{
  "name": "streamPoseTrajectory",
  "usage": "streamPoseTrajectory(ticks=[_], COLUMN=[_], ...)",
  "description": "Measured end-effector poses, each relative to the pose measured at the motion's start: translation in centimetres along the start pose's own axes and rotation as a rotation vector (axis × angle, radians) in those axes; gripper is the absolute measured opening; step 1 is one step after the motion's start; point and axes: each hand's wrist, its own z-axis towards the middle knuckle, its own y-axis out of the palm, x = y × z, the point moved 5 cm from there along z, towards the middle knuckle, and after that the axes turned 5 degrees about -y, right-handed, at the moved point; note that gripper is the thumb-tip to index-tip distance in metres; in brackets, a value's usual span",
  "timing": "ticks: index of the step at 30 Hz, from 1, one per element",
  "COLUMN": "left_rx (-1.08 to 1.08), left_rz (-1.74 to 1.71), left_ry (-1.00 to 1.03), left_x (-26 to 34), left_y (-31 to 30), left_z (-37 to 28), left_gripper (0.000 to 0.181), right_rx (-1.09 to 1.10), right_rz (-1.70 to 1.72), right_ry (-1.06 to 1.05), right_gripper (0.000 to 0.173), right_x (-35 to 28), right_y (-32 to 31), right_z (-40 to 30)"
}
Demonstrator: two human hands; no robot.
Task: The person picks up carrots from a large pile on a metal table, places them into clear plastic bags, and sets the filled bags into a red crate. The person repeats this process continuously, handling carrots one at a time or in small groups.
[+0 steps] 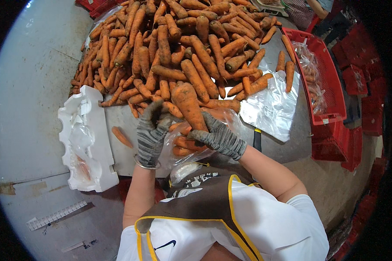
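Observation:
My right hand, in a grey striped knit glove, grips a thick carrot by its narrow end, with the broad end pointing away from me. Beside it, my left hand wears a matching glove with darkened fingers and a bracelet at the wrist. Its fingers are half curled and apart, with nothing visible between them. Below and between both hands lies a clear plastic bag with several carrots inside. A large heap of soil-marked carrots rises just beyond.
At left stands a white foam tray holding plastic scraps, near a loose carrot. Flat plastic bags lie at right over a black-and-yellow handle. A red crate holds bagged carrots. Another person's arm shows far right.

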Motion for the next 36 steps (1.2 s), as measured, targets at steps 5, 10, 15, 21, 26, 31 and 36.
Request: streamPoseTrajectory(ticks=[5,10,15,21,26,31,36], left_rx=[0.08,0.126,-0.059,-0.196,0.006,0.294,0.262], left_rz=[0.068,0.122,-0.777,-1.0,-0.725,-0.498,-0.631], left_ry=[0.297,0.154,-0.266,-0.167,-0.056,0.069,-0.037], left_x=[4.3,4.5,1.8,2.3,1.2,-0.6,-0.8], left_y=[5.1,4.1,4.2,6.0,4.6,3.0,3.7], left_z=[0.7,2.1,3.2,2.6,2.9,3.3,3.0], left_gripper=[0.074,0.034,0.031,0.038,0.044,0.048,0.052], right_rx=[-0.1,-0.014,-0.103,-0.193,-0.293,-0.012,-0.211], right_rz=[-0.015,0.09,0.131,1.237,1.732,1.403,1.496], right_ry=[-0.086,-0.077,0.013,0.207,0.42,0.41,0.414], right_gripper=[0.063,0.059,0.056,0.056,0.054,0.049,0.049], right_x=[-1.5,-3.4,-3.1,-0.8,0.8,-1.1,0.1], right_y=[0.6,0.9,0.6,1.5,2.4,1.8,2.7], right_z=[-1.5,-2.4,-1.8,-0.9,-0.9,-2.4,-3.4])
